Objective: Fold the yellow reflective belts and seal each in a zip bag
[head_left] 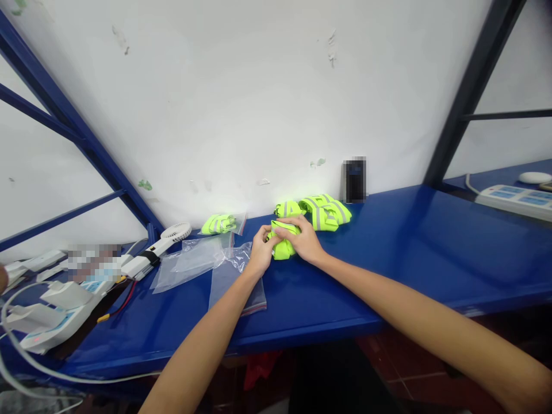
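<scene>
Between both hands is a folded neon-yellow reflective vest point(283, 249), bundled small above the blue table. My left hand point(262, 251) grips its left side, fingers and thumb closed on the fabric. From the right, my right hand point(305, 238) wraps over the top of the same bundle. Just behind lie more folded yellow vests point(325, 213) with grey reflective stripes. Under and beside my left forearm is a clear zip bag point(228, 284), flat on the table. Further left, more clear bags point(185, 265) overlap, and a packed yellow vest point(218, 223) sits near the wall.
A dark phone-like object point(354, 181) leans on the wall. At left are a white handheld fan point(176, 232), a power strip point(56, 325) with plugs, and loose cables. Another power strip point(517, 198) lies far right. Blue frame posts point(86, 138) rise beside the blue table point(409, 253).
</scene>
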The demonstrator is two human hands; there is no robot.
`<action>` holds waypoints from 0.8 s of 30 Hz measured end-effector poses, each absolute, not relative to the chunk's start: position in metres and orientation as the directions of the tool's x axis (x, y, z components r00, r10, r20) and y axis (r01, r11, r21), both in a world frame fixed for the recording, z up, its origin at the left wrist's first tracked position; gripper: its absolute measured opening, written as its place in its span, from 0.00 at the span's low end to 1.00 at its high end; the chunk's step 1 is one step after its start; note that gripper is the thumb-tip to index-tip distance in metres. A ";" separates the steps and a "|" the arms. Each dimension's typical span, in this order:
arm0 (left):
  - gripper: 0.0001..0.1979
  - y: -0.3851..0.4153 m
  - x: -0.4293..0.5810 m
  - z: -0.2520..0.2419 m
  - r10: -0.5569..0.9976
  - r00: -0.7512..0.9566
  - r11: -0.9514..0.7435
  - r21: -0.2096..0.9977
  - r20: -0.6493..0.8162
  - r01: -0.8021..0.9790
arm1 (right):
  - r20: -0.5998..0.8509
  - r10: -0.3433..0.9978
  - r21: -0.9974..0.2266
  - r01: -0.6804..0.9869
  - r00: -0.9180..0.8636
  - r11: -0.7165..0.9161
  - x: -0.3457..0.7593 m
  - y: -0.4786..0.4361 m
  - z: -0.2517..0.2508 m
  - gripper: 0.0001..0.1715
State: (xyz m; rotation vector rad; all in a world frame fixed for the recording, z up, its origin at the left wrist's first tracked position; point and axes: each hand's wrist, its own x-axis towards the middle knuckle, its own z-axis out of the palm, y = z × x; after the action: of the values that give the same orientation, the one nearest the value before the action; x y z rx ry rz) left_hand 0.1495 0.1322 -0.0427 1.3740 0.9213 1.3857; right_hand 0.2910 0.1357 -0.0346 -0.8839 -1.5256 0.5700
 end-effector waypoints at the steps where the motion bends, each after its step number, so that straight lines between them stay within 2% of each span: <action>1: 0.14 0.132 0.149 -0.042 0.954 0.075 -0.282 0.954 0.290 -0.101 | 0.612 0.791 -0.770 0.225 -0.003 0.597 0.291 0.136 -0.035 0.21; 6: 0.14 0.129 0.149 -0.040 0.922 0.081 -0.379 0.925 0.378 -0.006 | 0.656 0.753 -0.714 0.276 -0.060 0.644 0.297 0.140 -0.032 0.17; 9: 0.15 0.126 0.149 -0.038 0.907 0.097 -0.414 0.909 0.409 0.039 | 0.690 0.719 -0.669 0.301 -0.090 0.680 0.300 0.138 -0.028 0.19; 11: 0.15 0.125 0.149 -0.038 0.905 0.106 -0.419 0.907 0.412 0.048 | 0.715 0.691 -0.641 0.294 -0.108 0.709 0.301 0.135 -0.027 0.21; 16: 0.17 0.128 0.147 -0.040 0.927 0.082 -0.369 0.929 0.367 0.010 | 0.721 0.665 -0.617 0.254 -0.198 0.745 0.302 0.135 -0.028 0.18; 19: 0.22 0.127 0.146 -0.040 0.958 0.049 -0.277 0.956 0.282 -0.092 | 0.668 0.635 -0.564 0.292 -0.389 0.772 0.312 0.138 -0.025 0.23; 22: 0.29 0.125 0.146 -0.040 0.974 0.002 -0.223 0.963 0.226 -0.150 | 0.552 0.600 -0.490 0.357 -0.579 0.795 0.323 0.139 -0.021 0.36; 24: 0.30 0.125 0.146 -0.039 0.976 -0.008 -0.214 0.966 0.215 -0.147 | 0.511 0.585 -0.444 0.389 -0.630 0.807 0.326 0.139 -0.020 0.43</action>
State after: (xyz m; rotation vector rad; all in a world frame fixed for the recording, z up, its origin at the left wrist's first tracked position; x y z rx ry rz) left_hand 0.1457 0.1248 -0.0393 1.2565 0.9822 1.4262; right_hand 0.3255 0.1386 -0.0203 -0.7143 -2.3271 0.3844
